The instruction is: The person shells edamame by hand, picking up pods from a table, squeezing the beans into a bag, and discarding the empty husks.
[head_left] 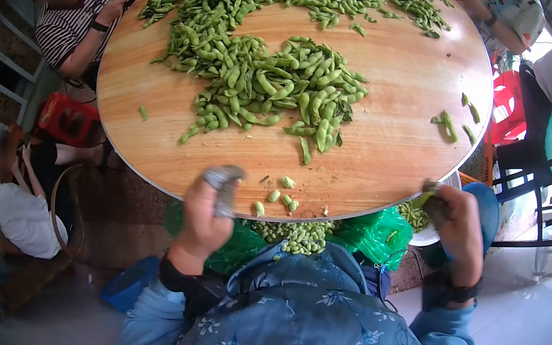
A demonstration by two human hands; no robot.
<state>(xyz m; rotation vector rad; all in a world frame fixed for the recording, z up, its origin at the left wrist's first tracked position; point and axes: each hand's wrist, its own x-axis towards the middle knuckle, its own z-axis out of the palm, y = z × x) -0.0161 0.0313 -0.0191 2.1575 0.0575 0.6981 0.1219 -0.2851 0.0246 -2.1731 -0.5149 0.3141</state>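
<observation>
My left hand (208,212) is raised over the near edge of the round wooden table (400,120). Its fingers are closed, with grey wrapping on the fingertips; whatever they may hold is hidden. To the right, beyond the table's rim, my right hand (459,227) is closed on a green pod (423,199), its thumb and finger also wrapped. Several shelled beans (287,183) lie on the tabletop between my hands. More shelled beans (299,234) fill a green bag below the edge. A large heap of green pods (248,74) spreads over the middle and far part of the table.
Loose pods (449,125) lie at the table's right. A white basket (428,234) with pods and a blue bucket (480,208) stand below my right hand. A person in stripes (73,17) sits at the left; others are farther around. Red stool (71,120) at left.
</observation>
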